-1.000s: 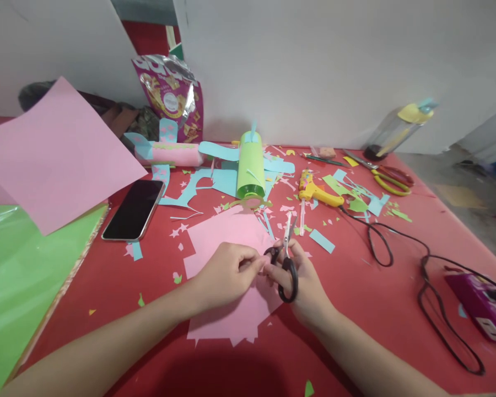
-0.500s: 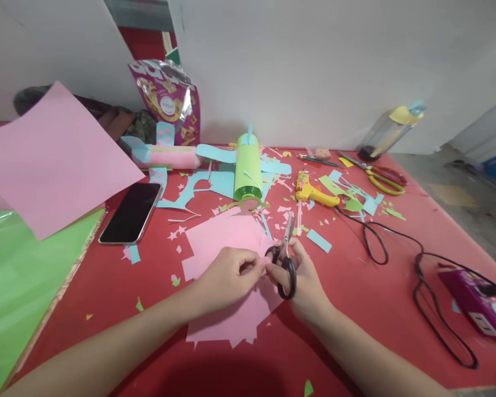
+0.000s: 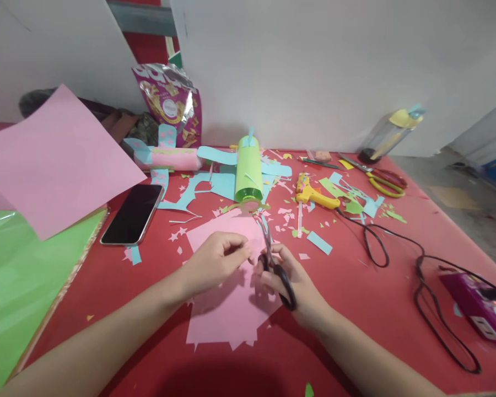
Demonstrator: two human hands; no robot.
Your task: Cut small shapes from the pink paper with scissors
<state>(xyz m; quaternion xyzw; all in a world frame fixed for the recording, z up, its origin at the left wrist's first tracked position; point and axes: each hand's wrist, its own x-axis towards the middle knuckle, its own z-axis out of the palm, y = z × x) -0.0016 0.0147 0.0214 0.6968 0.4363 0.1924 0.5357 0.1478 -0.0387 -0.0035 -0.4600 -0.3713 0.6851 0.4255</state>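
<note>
Black-handled scissors [image 3: 285,284] are in my right hand [image 3: 295,284], blades pointing up and away, my fingers in the handle loops. To their left, my left hand [image 3: 217,262] pinches thumb and forefinger together; anything between those fingertips is too small to make out. A little gap separates the two hands. Beneath both lies pink paper [image 3: 223,322] with jagged cut edges. Just beyond it stands a craft of green paper cylinder [image 3: 248,165] with light blue wing-like strips. Tiny pink star cut-outs [image 3: 177,235] lie left of the pink paper.
A phone [image 3: 133,215], a large pink sheet [image 3: 62,165] and a green pack [image 3: 33,281] occupy the left. At right are a yellow glue gun [image 3: 316,194], its looping cord, larger scissors [image 3: 384,182] and a purple power strip [image 3: 477,309]. Paper scraps litter the red table.
My hands have moved apart; they met at the fingertips before. My left hand has shifted left, and the scissors have tilted leftward in my right hand.
</note>
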